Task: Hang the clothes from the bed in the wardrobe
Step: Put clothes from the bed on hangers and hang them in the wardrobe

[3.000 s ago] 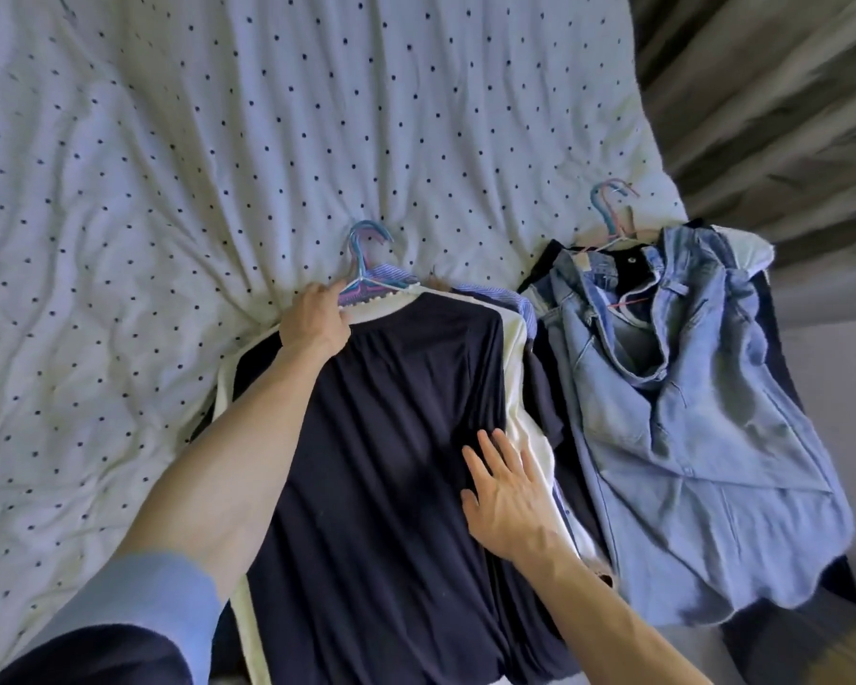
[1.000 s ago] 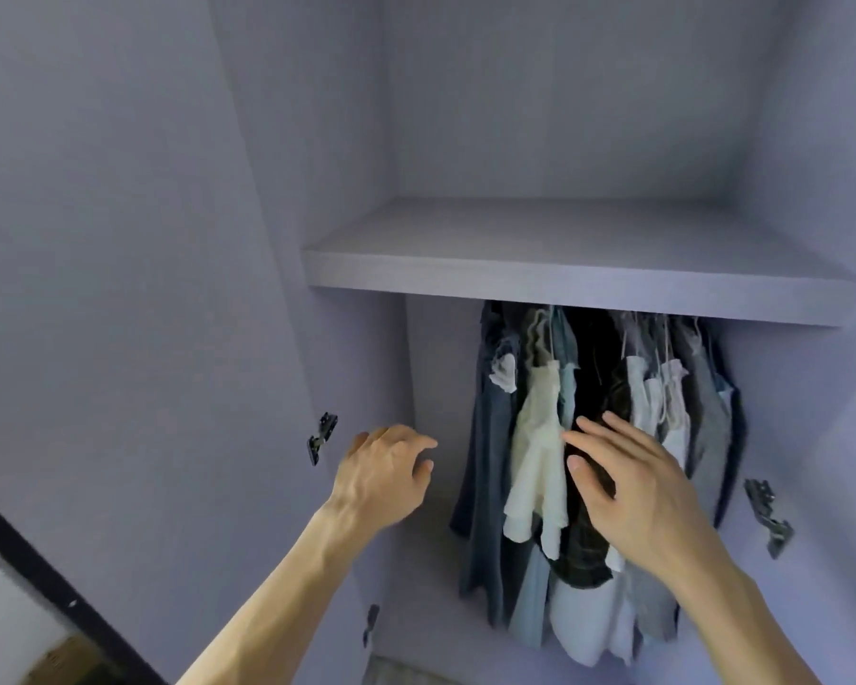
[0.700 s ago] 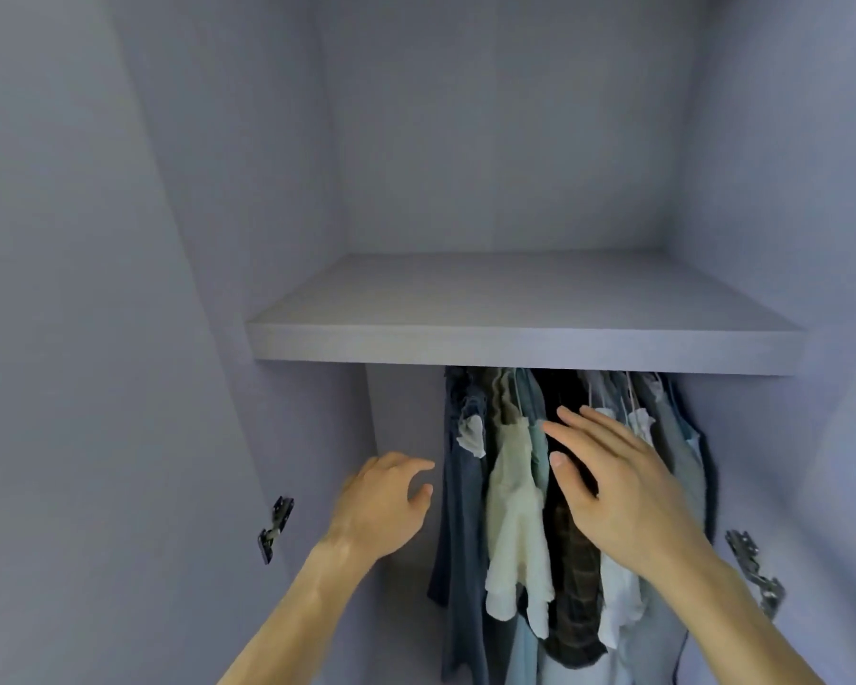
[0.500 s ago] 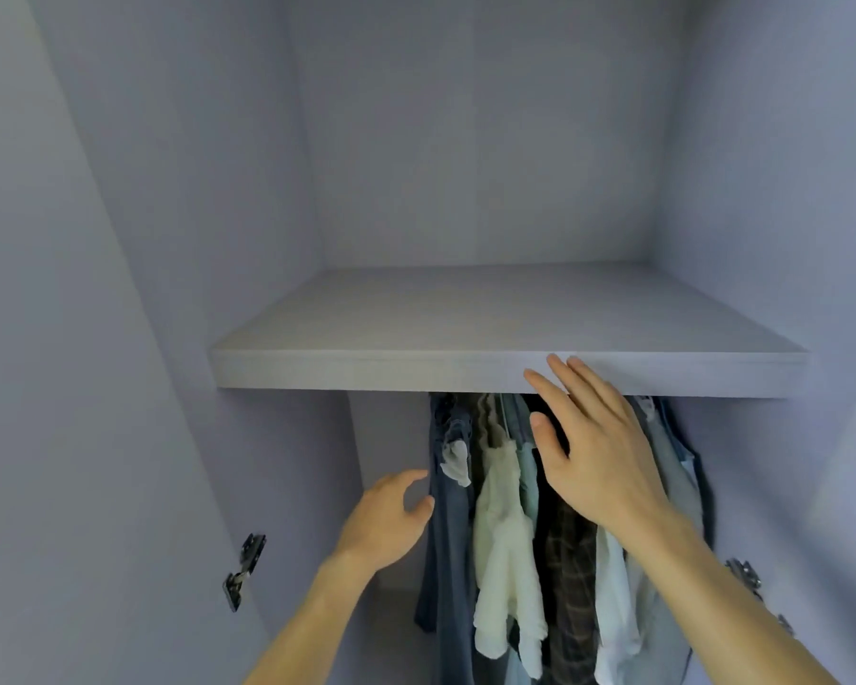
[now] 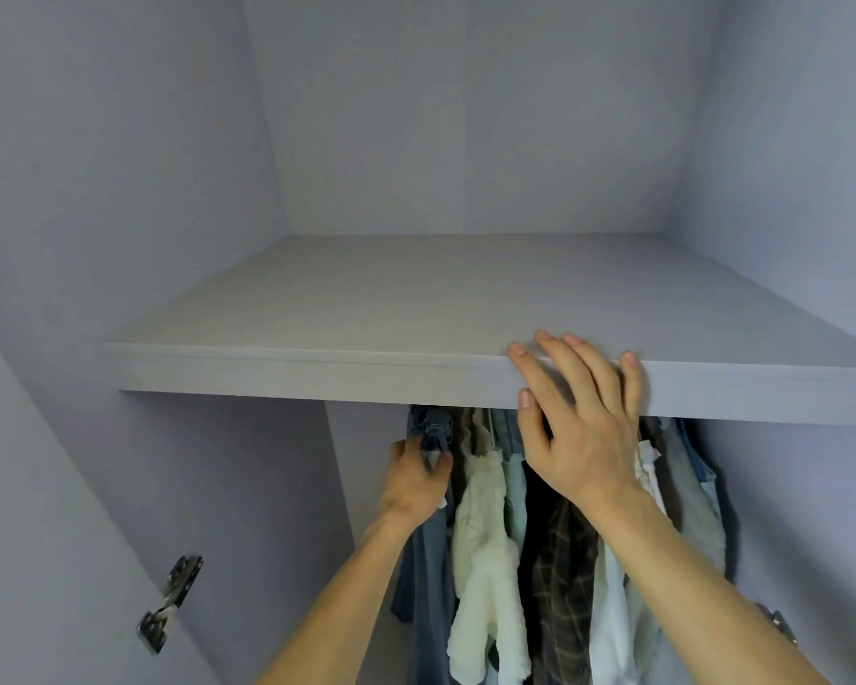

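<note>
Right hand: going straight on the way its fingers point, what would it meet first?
The shelf: fingertips of the right hand overlap its front edge and may be touching, though depth is unclear. Left hand grips jeans below.

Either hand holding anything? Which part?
Left hand grips the leftmost denim garment near its top, under the shelf. Right hand holds nothing, fingers straight at the shelf's front edge.

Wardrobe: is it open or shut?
Open. The wardrobe shows its inside: the shelf, hanging clothes under it, and a bare door hinge at the left.
</note>
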The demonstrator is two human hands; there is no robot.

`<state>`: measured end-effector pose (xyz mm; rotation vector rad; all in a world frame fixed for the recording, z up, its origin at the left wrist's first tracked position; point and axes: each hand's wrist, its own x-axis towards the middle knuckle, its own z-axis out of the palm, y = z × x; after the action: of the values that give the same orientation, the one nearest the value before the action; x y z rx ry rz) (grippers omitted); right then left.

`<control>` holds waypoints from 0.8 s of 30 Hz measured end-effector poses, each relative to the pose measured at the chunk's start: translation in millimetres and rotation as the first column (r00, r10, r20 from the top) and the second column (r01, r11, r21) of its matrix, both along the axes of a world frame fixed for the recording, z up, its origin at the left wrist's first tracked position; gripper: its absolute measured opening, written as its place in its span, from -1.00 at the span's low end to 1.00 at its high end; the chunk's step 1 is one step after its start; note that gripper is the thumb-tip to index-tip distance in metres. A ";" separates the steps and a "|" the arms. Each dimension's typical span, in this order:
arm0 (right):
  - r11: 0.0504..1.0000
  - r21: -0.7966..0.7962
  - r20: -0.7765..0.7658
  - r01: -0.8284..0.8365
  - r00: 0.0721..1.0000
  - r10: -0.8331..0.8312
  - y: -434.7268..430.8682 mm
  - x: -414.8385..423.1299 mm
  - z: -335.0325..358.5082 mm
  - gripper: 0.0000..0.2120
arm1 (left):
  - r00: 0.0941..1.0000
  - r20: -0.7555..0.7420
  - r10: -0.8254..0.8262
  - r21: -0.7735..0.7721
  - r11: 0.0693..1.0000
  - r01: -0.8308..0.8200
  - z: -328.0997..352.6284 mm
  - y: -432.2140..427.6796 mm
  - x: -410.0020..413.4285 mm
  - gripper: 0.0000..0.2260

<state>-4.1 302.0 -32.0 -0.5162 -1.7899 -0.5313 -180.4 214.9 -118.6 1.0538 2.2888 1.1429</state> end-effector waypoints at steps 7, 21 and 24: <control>0.985 0.154 -0.097 0.082 0.993 -0.068 16.9 -16.6 -9.6 -0.55 | 0.995 -0.013 0.097 -0.081 0.992 -0.098 9.8 27.7 -16.1 -0.79; 0.969 0.212 -0.116 0.126 0.988 -0.103 23.6 -20.5 -12.7 -0.48 | 0.996 0.077 0.033 0.016 0.999 -0.035 13.9 21.0 -34.7 -0.67; 0.973 0.197 -0.116 0.119 0.988 -0.098 22.4 -19.6 -12.3 -0.50 | 0.999 -0.002 0.055 0.045 0.997 -0.054 9.5 20.2 -38.4 -0.68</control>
<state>-23.7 324.4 -44.3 -0.4926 -1.5921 -0.7410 -218.8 235.2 -109.1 1.0157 2.3172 1.2207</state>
